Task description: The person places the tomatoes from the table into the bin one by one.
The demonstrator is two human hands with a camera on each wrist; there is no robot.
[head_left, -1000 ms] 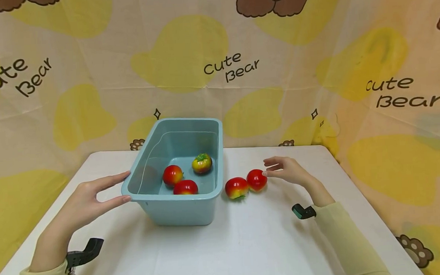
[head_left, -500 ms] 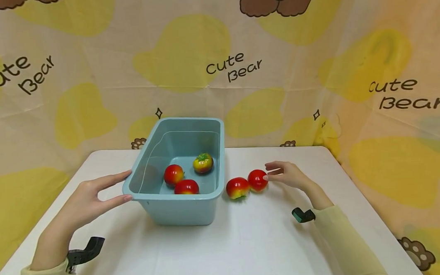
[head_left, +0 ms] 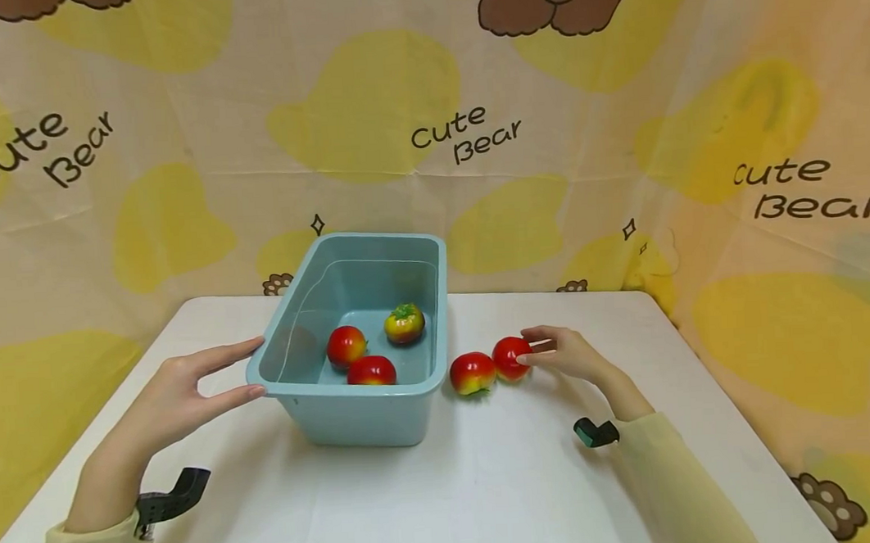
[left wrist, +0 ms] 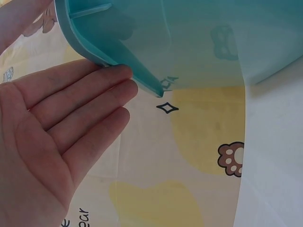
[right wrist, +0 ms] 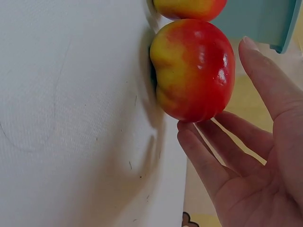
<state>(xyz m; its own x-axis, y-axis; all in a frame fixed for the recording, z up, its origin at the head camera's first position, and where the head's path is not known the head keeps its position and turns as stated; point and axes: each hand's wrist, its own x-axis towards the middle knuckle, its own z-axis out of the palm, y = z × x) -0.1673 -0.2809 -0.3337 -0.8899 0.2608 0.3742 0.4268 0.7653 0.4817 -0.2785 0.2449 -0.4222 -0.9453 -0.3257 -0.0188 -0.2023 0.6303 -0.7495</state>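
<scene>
My left hand is at the near left corner of a light blue plastic tub, its straight fingers and thumb touching the rim. In the left wrist view those fingers lie against the rim from outside. Two glossy red-and-yellow tomatoes lie on the table right of the tub: a near one and one farther right. Around the right one is my right hand, fingers loosely spread. The right wrist view has its fingertips right at that tomato's side, with the thumb apart from it.
Inside the tub are three more tomatoes: a red one, another red one at the near wall and a yellow-green one. The white table ends at a patterned cloth backdrop behind and at the sides.
My right hand has moved slightly left, and its fingers now overlap the right tomato. The left hand stays at the tub's rim. The head view has shifted a little.
</scene>
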